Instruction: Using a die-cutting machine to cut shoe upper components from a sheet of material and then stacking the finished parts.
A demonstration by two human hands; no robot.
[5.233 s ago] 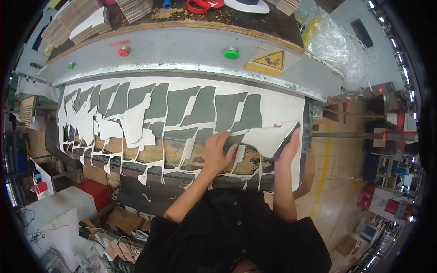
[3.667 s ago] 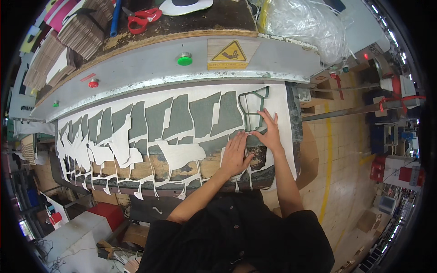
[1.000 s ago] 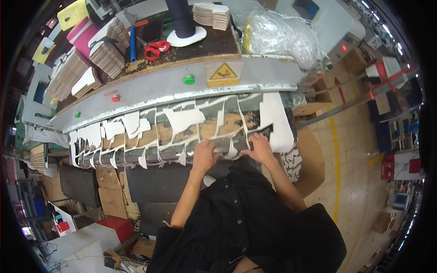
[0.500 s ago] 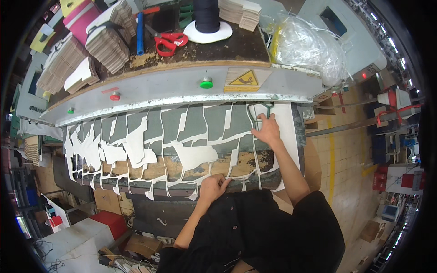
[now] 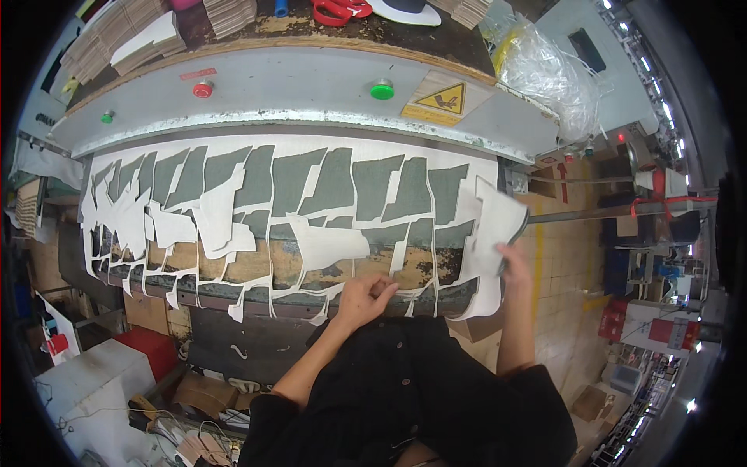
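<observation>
A white sheet (image 5: pixel 311 210) full of cut-out openings lies over the bed under the machine's beam, its narrow strips forming a lattice. At its near edge my left hand (image 5: pixel 366 300) is closed, thumb and fingers pinched on a strip of it. My right hand (image 5: pixel 515 266), blurred, is at the sheet's right end, gripping a dark-edged cutting die (image 5: pixel 523 226). A white cut piece (image 5: pixel 498 218) shows with the die, raised and tilted. Several loose white cut pieces (image 5: pixel 331 245) lie on the lattice at the middle and left.
The grey beam carries a green button (image 5: pixel 382 89), a red button (image 5: pixel 202 89) and a yellow warning sign (image 5: pixel 442 100). Above it, a worn shelf (image 5: pixel 311 35) holds red scissors (image 5: pixel 340 11), a spool base and stacked pieces. A clear plastic bag (image 5: pixel 548 74) hangs right. Metal bars (image 5: pixel 615 210) stick out there.
My right hand has lifted the die off the sheet and brought it rightward and nearer, with a white piece. My left hand stays at the near edge. The view has tilted down.
</observation>
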